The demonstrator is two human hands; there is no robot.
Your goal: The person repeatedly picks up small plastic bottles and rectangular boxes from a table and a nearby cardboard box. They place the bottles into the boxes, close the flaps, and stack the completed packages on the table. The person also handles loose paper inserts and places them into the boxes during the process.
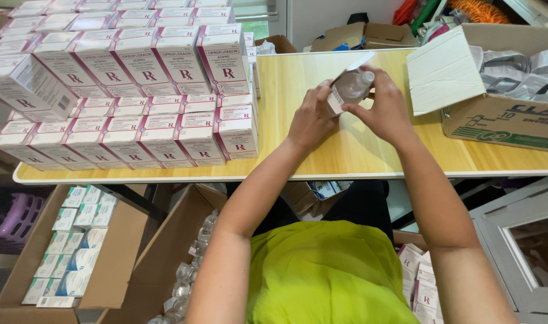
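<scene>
My left hand (pixel 310 120) and my right hand (pixel 387 107) meet above the wooden table (pixel 298 78). Together they hold a small clear bottle (pixel 352 86) with a white cap, tilted. A white folded paper sheet (pixel 337 96) is wrapped along the bottle's left side, under my left fingers. My right fingers curl over the bottle's top end. Both forearms reach up from my lap, where a bright green shirt shows.
Stacked white-and-magenta medicine cartons (pixel 136 90) fill the table's left half. An open cardboard box (pixel 502 84) with silver pouches stands at right. Under the table, a box of cartons (pixel 75 240) and a box of clear bottles (pixel 193 270) sit on the floor.
</scene>
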